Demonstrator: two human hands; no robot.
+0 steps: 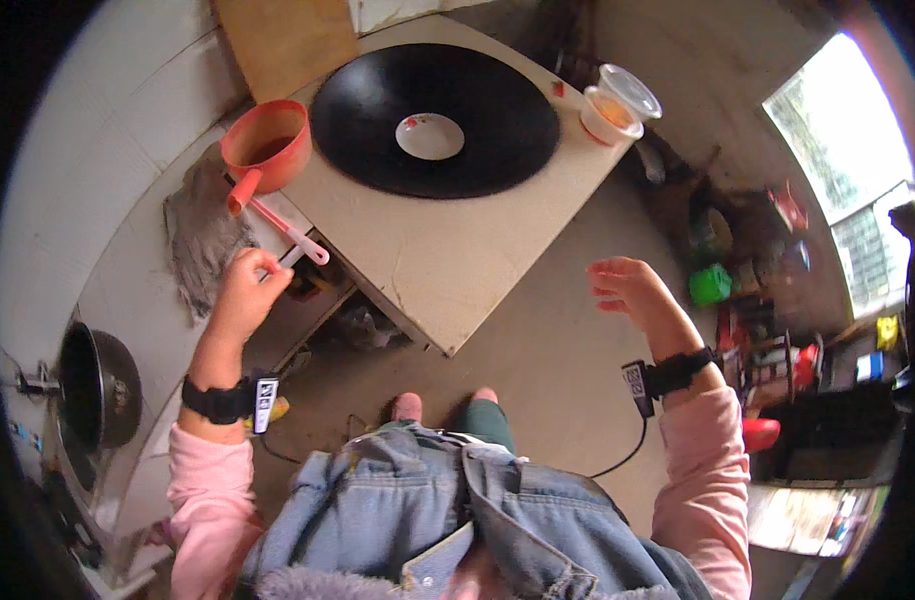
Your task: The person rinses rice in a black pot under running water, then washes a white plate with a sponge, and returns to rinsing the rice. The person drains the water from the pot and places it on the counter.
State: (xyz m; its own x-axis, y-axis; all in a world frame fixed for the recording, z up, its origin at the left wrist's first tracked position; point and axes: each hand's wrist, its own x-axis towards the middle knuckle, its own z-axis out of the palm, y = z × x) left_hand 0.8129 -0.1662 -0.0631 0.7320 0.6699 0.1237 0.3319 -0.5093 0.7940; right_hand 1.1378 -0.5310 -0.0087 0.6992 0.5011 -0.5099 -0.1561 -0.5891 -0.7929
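My left hand [251,289] is at the left, beside the counter edge, its thumb and fingers curled close together. A thin pale and dark strip shows at the fingertips; I cannot tell whether the hand grips it. Just beyond lies a pink and white handle [307,245], near a red plastic ladle or dipper [288,161] with a short hollow handle. My right hand [630,289] is in the air over the floor, right of the counter corner, fingers apart and holding nothing. Ahead, a large black wok [495,142] is set in the counter [442,247], with a small white floral dish [430,136] inside it.
A clear plastic tub [607,120] with orange contents and a tilted lid stands at the counter's right corner. A grey cloth [206,232] lies at the left. A dark pan [101,386] hangs or stands by the left wall. A wooden board [288,41] leans behind the wok.
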